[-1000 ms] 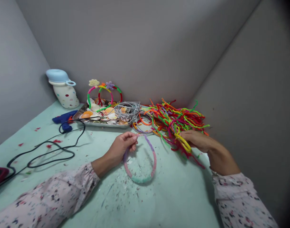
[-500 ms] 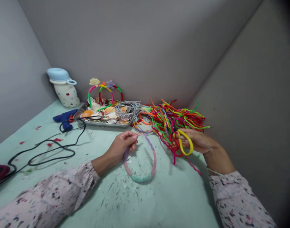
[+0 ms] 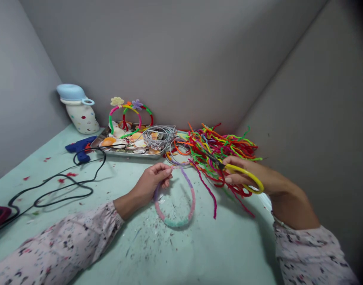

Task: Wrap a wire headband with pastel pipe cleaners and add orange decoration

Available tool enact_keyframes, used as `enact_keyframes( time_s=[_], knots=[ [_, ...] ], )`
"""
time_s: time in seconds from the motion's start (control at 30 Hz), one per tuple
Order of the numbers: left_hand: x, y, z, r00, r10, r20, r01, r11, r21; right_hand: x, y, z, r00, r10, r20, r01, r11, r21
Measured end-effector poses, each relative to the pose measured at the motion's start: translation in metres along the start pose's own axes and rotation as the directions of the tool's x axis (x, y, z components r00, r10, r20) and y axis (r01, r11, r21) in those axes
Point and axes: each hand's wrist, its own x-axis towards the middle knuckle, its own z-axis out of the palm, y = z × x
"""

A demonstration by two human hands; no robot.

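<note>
My left hand (image 3: 157, 178) pinches the top of a fuzzy ring (image 3: 175, 223) wrapped in purple, pink and mint sections; the ring hangs low over the table. In my right hand (image 3: 248, 174) is a pair of scissors (image 3: 243, 170) with yellow handles and dark blades. The blades point up and left, over a heap of bright pipe cleaners (image 3: 225, 142). A loose magenta pipe cleaner (image 3: 209, 192) trails from the heap towards me.
A metal tray (image 3: 124, 154) of shells also bears a coil of grey wire (image 3: 159, 136) and two flower-topped rings (image 3: 125, 118). A blue glue gun (image 3: 80, 146) with a black cord (image 3: 65, 178) lies left, near a white bottle (image 3: 82, 114). A red-edged device (image 3: 1, 217) sits at far left.
My right hand has drawn the scissors back to the right, and their dark blades now show. The magenta strand lies farther forward. The left hand and ring have barely moved.
</note>
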Motion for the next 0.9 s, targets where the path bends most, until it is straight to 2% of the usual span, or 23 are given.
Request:
enact_keyframes(
  time_s=[0.2, 0.37, 0.67, 0.83, 0.9],
  knots=[
    [0.000, 0.000, 0.001, 1.000, 0.003, -0.005, -0.003, 1.000, 0.008, 0.001, -0.006, 0.011, 0.996, 0.011, 0.093, -0.033, 0.971, 0.235],
    [-0.001, 0.001, 0.002, 1.000, -0.004, -0.015, 0.004, 1.000, -0.005, 0.008, -0.011, 0.021, 0.990, -0.052, 0.129, 0.018, 0.968, 0.251],
    [0.001, -0.002, -0.003, 1.000, -0.011, -0.004, 0.010, 0.997, -0.070, 0.019, -0.006, 0.039, 0.991, -0.111, -0.081, 0.136, 0.875, 0.465],
    [0.002, -0.003, -0.003, 1.000, -0.002, -0.023, 0.000, 0.996, -0.093, 0.011, -0.010, 0.030, 0.979, -0.079, -0.186, 0.158, 0.876, 0.456],
    [0.002, -0.003, -0.003, 1.000, -0.007, -0.027, 0.004, 0.995, -0.101, 0.006, -0.016, 0.025, 0.966, -0.121, -0.227, 0.209, 0.883, 0.419]
  ],
)
